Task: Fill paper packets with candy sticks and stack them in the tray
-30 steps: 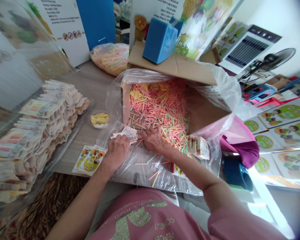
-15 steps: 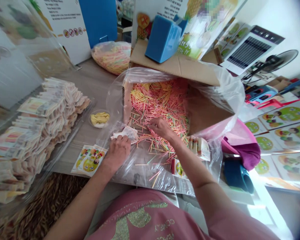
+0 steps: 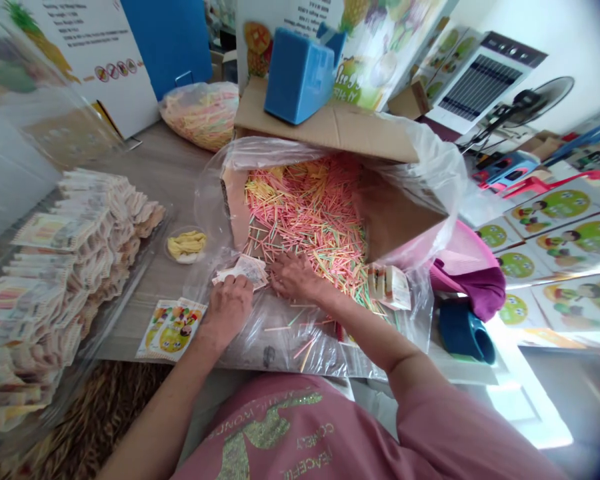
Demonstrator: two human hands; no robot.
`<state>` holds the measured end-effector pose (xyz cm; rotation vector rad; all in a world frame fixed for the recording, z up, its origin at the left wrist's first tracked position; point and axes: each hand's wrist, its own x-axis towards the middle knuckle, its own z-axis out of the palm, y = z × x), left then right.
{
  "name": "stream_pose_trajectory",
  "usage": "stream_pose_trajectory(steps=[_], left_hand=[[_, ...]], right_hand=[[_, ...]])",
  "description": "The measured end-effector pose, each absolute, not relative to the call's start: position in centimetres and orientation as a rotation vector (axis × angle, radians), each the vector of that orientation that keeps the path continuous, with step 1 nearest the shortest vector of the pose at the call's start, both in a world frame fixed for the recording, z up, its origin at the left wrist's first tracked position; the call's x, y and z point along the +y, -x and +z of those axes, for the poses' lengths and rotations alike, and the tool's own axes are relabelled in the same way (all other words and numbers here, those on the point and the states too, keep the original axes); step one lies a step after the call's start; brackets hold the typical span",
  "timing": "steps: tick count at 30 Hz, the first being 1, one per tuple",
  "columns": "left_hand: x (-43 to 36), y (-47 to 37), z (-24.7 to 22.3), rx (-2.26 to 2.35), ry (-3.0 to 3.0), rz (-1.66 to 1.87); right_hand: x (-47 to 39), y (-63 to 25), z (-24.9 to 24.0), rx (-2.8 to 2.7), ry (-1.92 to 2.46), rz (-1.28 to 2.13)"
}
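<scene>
My left hand (image 3: 230, 303) has its fingers curled over the near edge of small printed packets (image 3: 253, 268) lying on clear plastic. Just to the right, my right hand (image 3: 296, 277) lies palm down with fingers stretched over thin coloured sticks, close to the packets' edge. A large heap of pink, yellow and green sticks (image 3: 310, 213) spills from an open cardboard box (image 3: 395, 213) on its side. Whether any sticks lie under my right palm is hidden. Two flat packets with a green cartoon face (image 3: 176, 333) rest left of my left wrist.
Rows of filled packets (image 3: 80, 247) cover the left side. A small dish with a yellow bundle (image 3: 186, 245) stands nearby. Small packs (image 3: 393, 287) sit right of the heap. A blue container (image 3: 300, 77) rests on the box flap; a bag of sticks (image 3: 200, 117) lies behind.
My right hand has come from the stick heap towards me and left, flattening beside the packets. My left hand stays on the packets. The whole view has shifted slightly.
</scene>
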<state>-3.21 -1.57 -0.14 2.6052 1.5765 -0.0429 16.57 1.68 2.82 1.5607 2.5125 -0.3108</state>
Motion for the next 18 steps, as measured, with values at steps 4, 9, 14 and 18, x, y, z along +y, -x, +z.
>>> stream_pose_trajectory(steps=[4,9,14,18], left_hand=[[-1.5,3.2,0.1,1.581,-2.635,-0.095],[-1.7,3.0,0.4,1.609,-2.642,-0.117],[-1.9,2.8,0.5,1.657,-2.593,-0.113],[-2.3,2.4,0.9,1.673,-2.538,-0.203]], right_hand=[[1.8,-18.6,3.0,2.538,-1.633,-0.369],[1.4,-18.5,2.9,2.494,-1.761,-0.283],[1.0,-17.0,2.4,2.505,-1.725,-0.239],[1.0,-16.7,2.1,2.532,-1.708,-0.308]])
